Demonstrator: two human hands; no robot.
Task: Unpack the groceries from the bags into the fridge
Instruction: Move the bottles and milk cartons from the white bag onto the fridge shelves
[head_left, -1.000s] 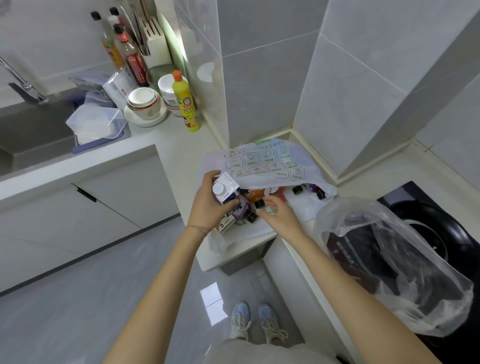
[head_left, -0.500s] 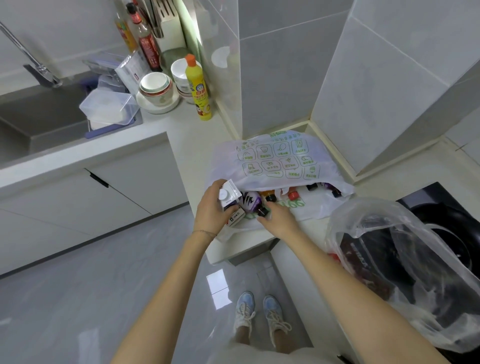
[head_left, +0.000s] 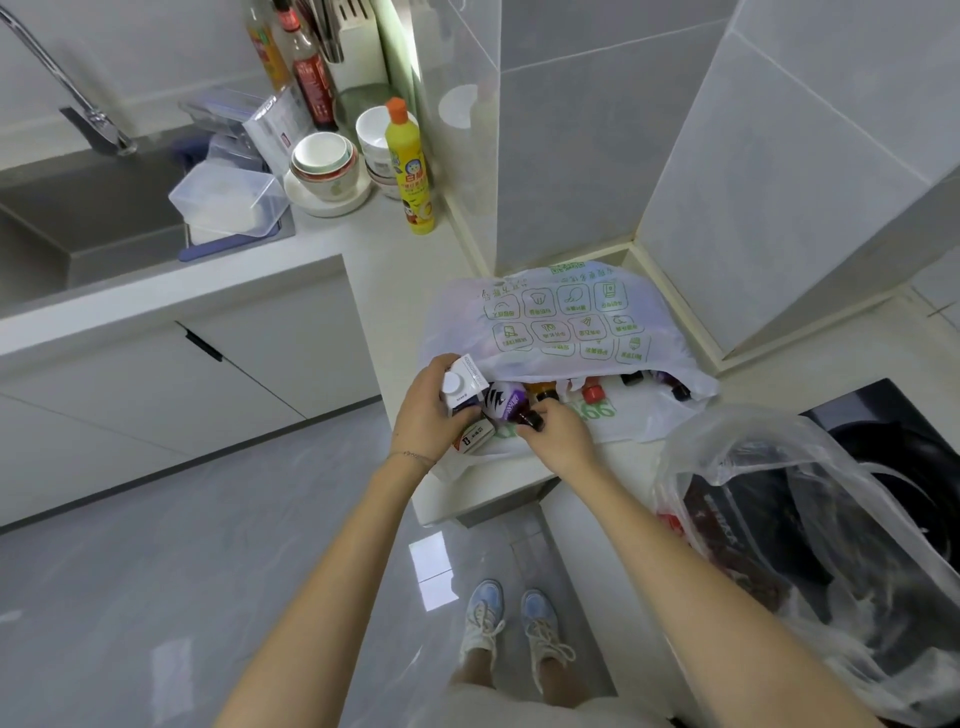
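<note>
A white grocery bag (head_left: 561, 317) with green print lies on its side on the counter corner, its mouth facing me. Several small bottles (head_left: 592, 392) with dark, orange and red caps show in the opening. My left hand (head_left: 426, 415) grips a small white carton (head_left: 462, 387) with a round white cap at the bag's mouth. My right hand (head_left: 558, 434) pinches the dark cap of a purple bottle (head_left: 506, 405) lying next to the carton. A second small carton (head_left: 475, 436) lies under them on the bag's edge.
A clear plastic bag (head_left: 810, 545) with dark packets sits on the black cooktop (head_left: 893, 415) at right. A yellow bottle (head_left: 410, 171), stacked bowls (head_left: 324, 169), a clear box (head_left: 228, 200) and the sink (head_left: 78, 208) stand at back left. Grey floor lies below.
My left hand has lowered the carton toward the bag's mouth. My right hand has closed on the purple bottle's cap and drawn it a little out of the bag.
</note>
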